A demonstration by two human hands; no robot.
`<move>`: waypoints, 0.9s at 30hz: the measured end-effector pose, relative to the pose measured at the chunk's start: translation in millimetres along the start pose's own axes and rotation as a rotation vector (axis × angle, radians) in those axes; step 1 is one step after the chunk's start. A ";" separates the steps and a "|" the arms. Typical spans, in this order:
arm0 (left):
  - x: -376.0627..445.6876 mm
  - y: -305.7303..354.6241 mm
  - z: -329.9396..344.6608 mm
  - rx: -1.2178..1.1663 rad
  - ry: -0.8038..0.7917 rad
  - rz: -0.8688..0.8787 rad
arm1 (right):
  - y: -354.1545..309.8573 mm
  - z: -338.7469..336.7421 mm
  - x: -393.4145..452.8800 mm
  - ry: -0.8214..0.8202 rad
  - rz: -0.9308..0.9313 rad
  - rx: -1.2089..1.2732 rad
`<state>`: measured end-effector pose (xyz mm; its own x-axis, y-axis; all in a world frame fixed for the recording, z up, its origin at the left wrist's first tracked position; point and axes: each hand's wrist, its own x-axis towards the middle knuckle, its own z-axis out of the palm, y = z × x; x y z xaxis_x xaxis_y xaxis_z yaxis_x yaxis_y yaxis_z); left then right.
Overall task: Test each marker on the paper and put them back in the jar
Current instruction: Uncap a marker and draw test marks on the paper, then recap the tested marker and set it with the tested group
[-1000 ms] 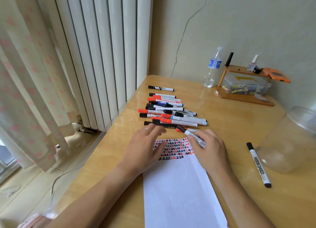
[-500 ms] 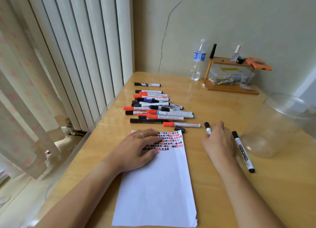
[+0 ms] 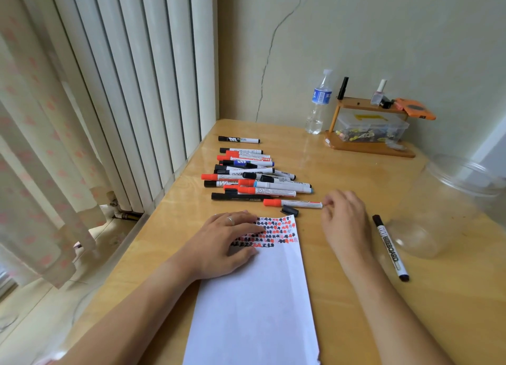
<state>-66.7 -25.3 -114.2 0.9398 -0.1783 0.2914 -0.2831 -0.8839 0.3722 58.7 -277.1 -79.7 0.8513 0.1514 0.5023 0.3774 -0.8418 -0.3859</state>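
Right hand (image 3: 345,219) has shifted to the red marker (image 3: 293,203), fingers seemingly pinching its end; left hand (image 3: 228,238), flat, steadies paper (image 3: 254,310).

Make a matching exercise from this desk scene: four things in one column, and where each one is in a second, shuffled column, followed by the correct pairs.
Things
1. left hand
2. loose black cap
3. black whiteboard marker
4. water bottle

Places
A. on the table between the right hand and the clear jar
B. standing near the wall, beside the wooden shelf
C. resting flat on the paper, over the test marks
D. just past the paper's far edge, below the red-capped marker

Pairs: 1-C, 2-D, 3-A, 4-B
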 end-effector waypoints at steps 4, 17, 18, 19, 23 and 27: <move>1.2 3.0 -2.0 -0.009 0.002 -0.006 | -16.8 21.2 0.7 -0.092 -0.315 0.087; 3.1 5.7 -2.2 -0.066 0.083 -0.004 | -46.4 40.8 -6.0 -0.191 -0.424 0.386; 3.9 6.3 -3.6 -0.095 0.151 -0.033 | -52.3 42.3 -9.1 -0.218 -0.454 0.407; 4.6 6.2 -5.1 -0.123 0.229 -0.067 | -58.1 44.0 -12.9 -0.242 -0.493 0.420; 8.5 -2.4 -4.2 -0.132 0.314 -0.140 | -71.9 49.2 -26.2 -0.292 -0.569 0.435; 12.8 -4.0 -0.7 -0.003 0.268 -0.165 | -66.4 46.3 -20.5 -0.209 -0.525 0.420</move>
<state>-53.6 -23.7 -111.3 0.8894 0.0881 0.4485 -0.1320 -0.8899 0.4367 33.0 -200.4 -100.2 0.5541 0.6150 0.5611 0.8307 -0.3648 -0.4205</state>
